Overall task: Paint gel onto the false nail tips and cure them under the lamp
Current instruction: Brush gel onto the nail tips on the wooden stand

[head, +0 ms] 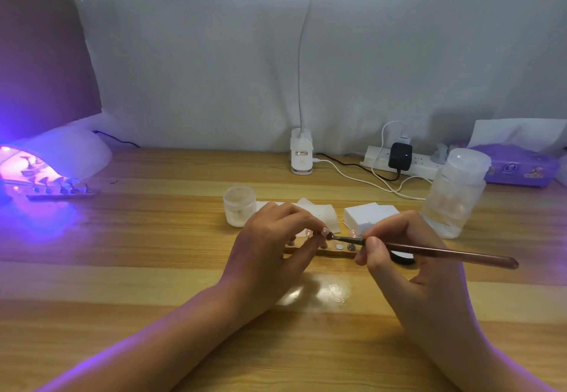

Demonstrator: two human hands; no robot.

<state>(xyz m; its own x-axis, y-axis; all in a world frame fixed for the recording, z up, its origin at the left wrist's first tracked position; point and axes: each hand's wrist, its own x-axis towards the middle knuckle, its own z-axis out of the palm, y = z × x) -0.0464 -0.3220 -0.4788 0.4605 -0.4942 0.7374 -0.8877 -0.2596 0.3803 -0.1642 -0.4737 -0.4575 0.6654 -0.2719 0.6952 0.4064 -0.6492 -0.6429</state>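
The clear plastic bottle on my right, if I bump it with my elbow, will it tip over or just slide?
The clear plastic bottle would probably tip rather than slide: it stands tall for its width. It looks like thin plastic, so likely light, not brittle. On its side, its round body could roll on the table.
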